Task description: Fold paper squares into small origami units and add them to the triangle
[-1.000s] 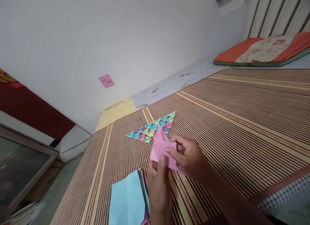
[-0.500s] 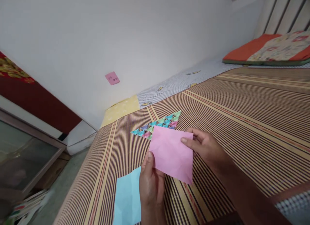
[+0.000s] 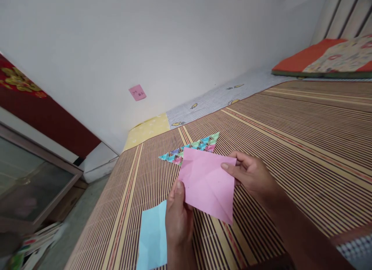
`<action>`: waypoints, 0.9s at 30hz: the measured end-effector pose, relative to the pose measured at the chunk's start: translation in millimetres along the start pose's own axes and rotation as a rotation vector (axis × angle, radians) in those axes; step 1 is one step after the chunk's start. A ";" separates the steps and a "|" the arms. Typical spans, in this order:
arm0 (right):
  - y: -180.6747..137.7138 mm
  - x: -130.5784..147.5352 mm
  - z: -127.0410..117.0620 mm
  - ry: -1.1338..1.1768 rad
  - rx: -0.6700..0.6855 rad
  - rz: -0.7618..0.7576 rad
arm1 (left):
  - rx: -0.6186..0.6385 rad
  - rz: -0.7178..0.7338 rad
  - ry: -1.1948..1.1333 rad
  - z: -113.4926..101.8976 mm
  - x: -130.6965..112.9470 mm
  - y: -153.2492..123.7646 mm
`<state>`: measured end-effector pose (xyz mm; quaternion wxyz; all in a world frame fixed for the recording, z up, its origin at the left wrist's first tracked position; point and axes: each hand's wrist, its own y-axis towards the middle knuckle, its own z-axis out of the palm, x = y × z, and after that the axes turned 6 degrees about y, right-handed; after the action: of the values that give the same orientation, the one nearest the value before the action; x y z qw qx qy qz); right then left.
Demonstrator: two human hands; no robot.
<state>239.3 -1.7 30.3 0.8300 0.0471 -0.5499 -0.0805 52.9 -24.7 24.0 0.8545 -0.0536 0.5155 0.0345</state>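
Note:
A square sheet of pink paper [image 3: 207,184], with faint diagonal creases, is held up between both hands above the striped mat. My left hand [image 3: 178,213] grips its left edge, thumb on top and fingers underneath. At the upper right corner, my right hand [image 3: 251,173] pinches it between thumb and fingers. Behind the sheet, partly covered by it, lies a triangular arrangement of small folded paper pieces [image 3: 213,141] in blue, green, pink and purple. A creased light blue paper [image 3: 152,237] rests on the mat left of my left hand, which hides part of it.
The striped mat [image 3: 290,146] covers the bed up to a white wall [image 3: 174,41], where a pink note [image 3: 137,92] is stuck. An orange and floral cushion [image 3: 325,60] lies at the far right. Left of the bed edge are the floor and a glass-fronted cabinet [image 3: 31,180].
My right hand has shifted slightly right with the pink paper's corner, and the sheet looks a little flatter and wider. The whole view has drifted slightly.

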 end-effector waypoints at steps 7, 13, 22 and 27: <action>-0.5 -7.3 -2.4 0.034 -0.020 0.032 | 0.046 -0.048 -0.132 -2.5 -2.4 -1.1; 2.4 -12.2 -10.4 -0.121 0.046 -0.029 | 0.053 -0.069 -0.230 -3.3 -3.9 0.9; -0.4 1.0 -17.8 -0.588 0.291 -0.374 | 0.016 -0.078 -0.214 -5.9 -0.4 5.9; -5.9 12.4 -14.4 -0.711 0.220 -0.463 | -0.034 -0.074 -0.194 -6.5 -0.5 5.7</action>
<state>256.8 -9.9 34.9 0.5390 0.2265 -0.7817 -0.2169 46.3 -19.9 21.1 0.9000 -0.0834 0.4275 0.0167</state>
